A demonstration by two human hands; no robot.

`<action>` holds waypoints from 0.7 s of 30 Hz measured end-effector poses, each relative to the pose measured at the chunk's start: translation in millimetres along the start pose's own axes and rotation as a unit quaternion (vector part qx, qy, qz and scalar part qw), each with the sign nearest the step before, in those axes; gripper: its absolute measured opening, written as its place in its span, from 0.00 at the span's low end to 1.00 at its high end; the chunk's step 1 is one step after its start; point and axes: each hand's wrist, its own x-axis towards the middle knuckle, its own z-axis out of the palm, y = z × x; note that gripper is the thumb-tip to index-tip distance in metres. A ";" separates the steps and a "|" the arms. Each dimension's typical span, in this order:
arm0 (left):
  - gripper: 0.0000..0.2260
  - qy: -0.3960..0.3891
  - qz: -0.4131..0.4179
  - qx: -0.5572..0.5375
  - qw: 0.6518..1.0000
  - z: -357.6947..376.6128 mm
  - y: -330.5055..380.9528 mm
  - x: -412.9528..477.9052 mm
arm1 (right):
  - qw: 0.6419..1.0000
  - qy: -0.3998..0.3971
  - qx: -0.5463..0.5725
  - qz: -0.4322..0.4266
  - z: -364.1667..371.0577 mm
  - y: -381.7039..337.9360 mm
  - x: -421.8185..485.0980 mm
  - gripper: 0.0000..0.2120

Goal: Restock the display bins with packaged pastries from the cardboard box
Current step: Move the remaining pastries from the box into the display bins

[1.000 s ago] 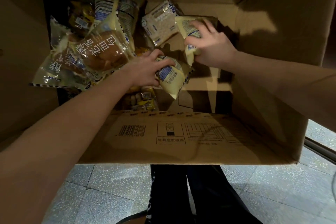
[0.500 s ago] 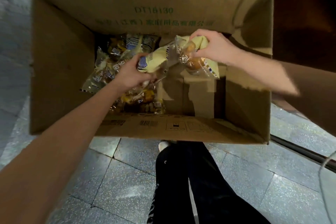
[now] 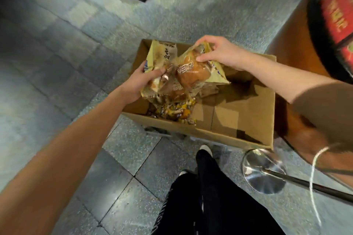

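Over an open cardboard box [image 3: 240, 118] on a grey speckled tile floor [image 3: 122, 150], a person holds two packaged pastries, one in each hand. The left hand [image 3: 139, 82] is clamped round the lower end of a yellow-wrapped packet [image 3: 162, 54], which stands nearly upright with its printed top pointing away from the camera. The right hand [image 3: 219, 53] pinches the upper edge of a second packet [image 3: 191, 75], thumb underneath and fingers curled over the top; a round brown bun shows through its clear film. The two packets touch each other between the hands, above the far left part of the box.

Inside the box, a small heap of packets [image 3: 172, 109] in yellow and orange wrappers lies against the near left wall, just below the held pair, while the right half of the box bottom shows bare cardboard.

An orange-brown round display stand [image 3: 292, 44] rises just beside the box on the right, topped by a black rim and a red printed panel [image 3: 336, 15]; the print is too blurred to read. A chrome stanchion base [image 3: 261, 170] sits on the floor near the box's near right corner. The person's dark trousers [image 3: 210, 202] and a white shoe tip [image 3: 205, 148] fill the bottom of the view, and a thin white cord [image 3: 313, 170] hangs at right.
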 end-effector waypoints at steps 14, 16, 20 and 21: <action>0.16 0.173 0.096 -0.098 0.975 -86.5 72.8 -192.7 | 0.971 -0.140 -0.082 -0.176 52.6 -213.1 17.2 0.20; 0.14 0.215 0.111 -0.106 0.964 -93.2 78.3 -220.3 | 0.962 -0.172 -0.072 -0.201 65.0 -239.7 18.5 0.20; 0.16 0.304 0.119 -0.143 0.934 -101.2 64.5 -277.8 | 0.934 -0.257 -0.052 -0.243 104.0 -284.9 13.0 0.19; 0.15 0.329 0.121 -0.154 0.924 -102.6 56.9 -293.1 | 0.923 -0.281 -0.054 -0.256 116.0 -295.2 9.9 0.18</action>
